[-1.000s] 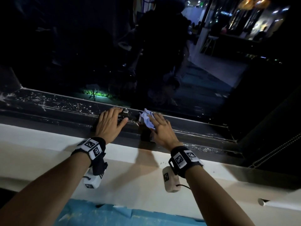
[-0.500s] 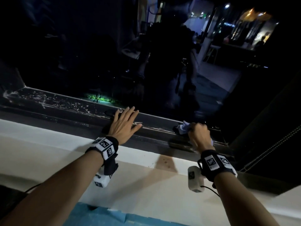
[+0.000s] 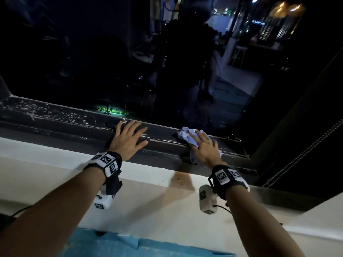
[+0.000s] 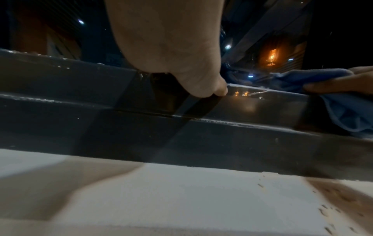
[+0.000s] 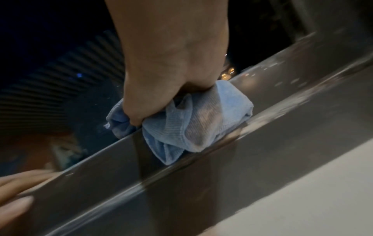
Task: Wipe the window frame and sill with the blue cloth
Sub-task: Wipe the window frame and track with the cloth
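Pressing down on the dark metal window frame [image 3: 163,145], the person's right hand [image 3: 205,148] grips a crumpled light-blue microfibre cloth [image 3: 187,136], thumb and fingers curled round its bunched folds. The cloth lies on the frame's lower rail, close to the glass, and spills over the rail's near edge; in the right wrist view the same cloth [image 5: 191,121] bulges out beneath the right hand [image 5: 169,67], one fold hanging down the rail's front face. The left hand [image 3: 128,138] rests flat on the same rail, well apart from the right, fingers straight and spread wide, holding nothing; in the left wrist view the left hand [image 4: 171,47] touches the frame [image 4: 101,99] with the thumb tip, and the cloth [image 4: 343,103] shows at the right edge. Pale specks dot the rail to the left of both hands. Below the frame runs a white painted sill [image 3: 55,164]. Dark glass [image 3: 92,52] above carries dim reflections and distant lights.
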Action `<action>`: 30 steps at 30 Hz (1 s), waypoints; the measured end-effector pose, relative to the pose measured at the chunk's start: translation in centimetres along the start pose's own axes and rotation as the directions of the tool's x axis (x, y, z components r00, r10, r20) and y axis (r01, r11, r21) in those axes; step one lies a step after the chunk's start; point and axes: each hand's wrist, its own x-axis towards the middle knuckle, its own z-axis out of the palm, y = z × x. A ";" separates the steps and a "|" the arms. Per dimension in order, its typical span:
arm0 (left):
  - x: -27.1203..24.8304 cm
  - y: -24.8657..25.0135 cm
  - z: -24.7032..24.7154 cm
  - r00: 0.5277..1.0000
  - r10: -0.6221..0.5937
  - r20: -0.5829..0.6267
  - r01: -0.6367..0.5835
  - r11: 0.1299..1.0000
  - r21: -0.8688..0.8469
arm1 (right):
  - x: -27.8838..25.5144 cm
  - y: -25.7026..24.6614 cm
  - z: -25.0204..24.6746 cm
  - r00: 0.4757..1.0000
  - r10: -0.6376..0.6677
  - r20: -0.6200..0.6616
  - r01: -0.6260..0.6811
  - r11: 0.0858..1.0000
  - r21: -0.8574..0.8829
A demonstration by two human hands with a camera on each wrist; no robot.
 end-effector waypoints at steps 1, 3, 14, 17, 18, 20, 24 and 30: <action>0.0 -0.1 0.0 1.000 -0.002 0.001 0.002 1.000 0.001 | -0.3 0.7 -0.1 0.999 0.027 -0.022 -0.027 1.000 -0.003; 0.0 -0.1 0.1 1.000 -0.003 0.003 0.003 1.000 0.005 | -1.1 1.9 -0.3 0.993 0.095 -0.065 -0.096 0.995 -0.004; 0.1 0.0 0.1 1.000 -0.007 -0.011 0.006 1.000 -0.013 | -3.6 6.4 -4.3 0.943 0.318 -0.097 -0.318 0.948 0.015; 0.1 -0.1 0.2 1.000 -0.007 -0.017 0.007 1.000 -0.008 | -3.1 8.1 -5.9 0.922 0.329 -0.206 -0.301 0.941 0.155; 0.1 0.0 0.2 1.000 -0.006 -0.018 0.006 1.000 -0.007 | -3.1 8.1 -5.8 0.920 0.349 -0.181 -0.324 0.934 0.153; 0.1 0.0 0.2 1.000 0.000 -0.022 0.000 1.000 -0.009 | -3.1 7.7 -4.2 0.914 0.399 -0.072 -0.394 0.916 0.076; 0.1 0.0 0.3 1.000 0.004 -0.029 -0.004 1.000 -0.002 | -3.1 5.9 -2.6 0.880 0.467 -0.081 -0.463 0.884 0.061; 0.2 0.3 0.4 0.999 0.014 -0.046 -0.016 0.999 -0.033 | -5.0 2.6 -1.8 0.974 0.207 -0.096 -0.195 0.973 0.123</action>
